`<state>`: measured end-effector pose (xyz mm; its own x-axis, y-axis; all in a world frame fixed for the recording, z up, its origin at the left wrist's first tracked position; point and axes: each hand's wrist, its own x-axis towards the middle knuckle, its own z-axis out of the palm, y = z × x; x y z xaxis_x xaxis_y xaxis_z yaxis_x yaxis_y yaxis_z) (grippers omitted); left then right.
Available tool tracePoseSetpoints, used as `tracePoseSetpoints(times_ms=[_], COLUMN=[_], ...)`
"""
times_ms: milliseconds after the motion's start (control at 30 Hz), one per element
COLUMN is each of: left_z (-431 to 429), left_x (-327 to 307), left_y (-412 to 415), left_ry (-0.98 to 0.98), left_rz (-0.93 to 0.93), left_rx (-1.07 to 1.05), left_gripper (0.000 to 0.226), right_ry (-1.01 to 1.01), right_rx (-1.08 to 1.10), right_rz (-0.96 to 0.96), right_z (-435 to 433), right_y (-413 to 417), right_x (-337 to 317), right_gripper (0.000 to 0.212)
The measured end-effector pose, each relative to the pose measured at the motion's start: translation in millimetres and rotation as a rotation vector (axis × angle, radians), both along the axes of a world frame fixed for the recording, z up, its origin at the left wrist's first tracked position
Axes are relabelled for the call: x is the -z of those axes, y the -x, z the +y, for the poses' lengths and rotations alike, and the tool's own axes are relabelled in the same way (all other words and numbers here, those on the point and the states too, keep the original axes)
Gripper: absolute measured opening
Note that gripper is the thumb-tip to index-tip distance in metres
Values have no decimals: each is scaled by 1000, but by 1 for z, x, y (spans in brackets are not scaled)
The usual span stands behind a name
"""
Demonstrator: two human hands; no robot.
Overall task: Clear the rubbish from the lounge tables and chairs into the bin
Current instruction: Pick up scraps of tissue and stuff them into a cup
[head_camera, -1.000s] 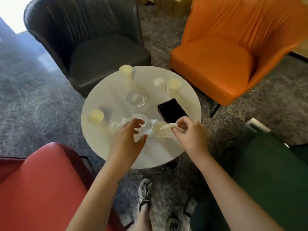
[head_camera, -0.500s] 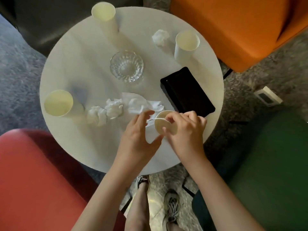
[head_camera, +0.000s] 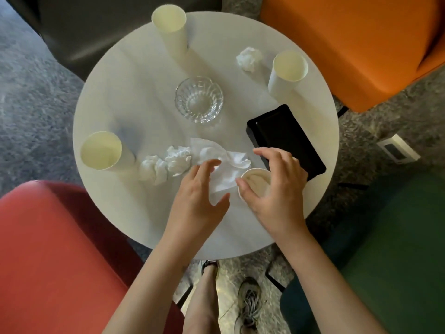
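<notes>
Head view: right grip hovers over paper cup.

Three cream paper cups stand upright and well apart on the round surface: a back cup, a right cup and a left cup. A fourth cup, perhaps shorter, sits near the front edge. One tissue ball lies beside the right cup. A second ball and a third ball touch each other. A loose tissue is spread beside them.
</notes>
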<state>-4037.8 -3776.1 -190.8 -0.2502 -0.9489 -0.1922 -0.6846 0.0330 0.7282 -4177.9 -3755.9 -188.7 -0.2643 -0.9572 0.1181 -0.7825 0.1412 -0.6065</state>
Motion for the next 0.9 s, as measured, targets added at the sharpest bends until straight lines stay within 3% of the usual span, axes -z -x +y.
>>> tracePoseSetpoints(times_ms=[167, 267, 433, 667, 900], left_z=[-16, -23, -26, -37, -41], left_x=[-6, 0, 20, 38, 44], left_y=[-52, -72, -74, -70, -69], left_ry=[30, -15, -123, -229, -140], left_rz=[-109, -145, -157, -119, -84], left_rx=[-165, -190, -154, -141, -257], left_gripper=[54, 61, 72, 68, 29], right_ry=[-84, -287, -673, -456, -273], right_rx=[-207, -266, -161, -267, -192], right_rz=[23, 113, 259, 156, 10], right_z=[-43, -57, -61, -56, -59], right_y=[-60, -96, -110, -111, -110], right_x=[-13, 2, 36, 61, 66], right_gripper=[59, 66, 78, 78, 32])
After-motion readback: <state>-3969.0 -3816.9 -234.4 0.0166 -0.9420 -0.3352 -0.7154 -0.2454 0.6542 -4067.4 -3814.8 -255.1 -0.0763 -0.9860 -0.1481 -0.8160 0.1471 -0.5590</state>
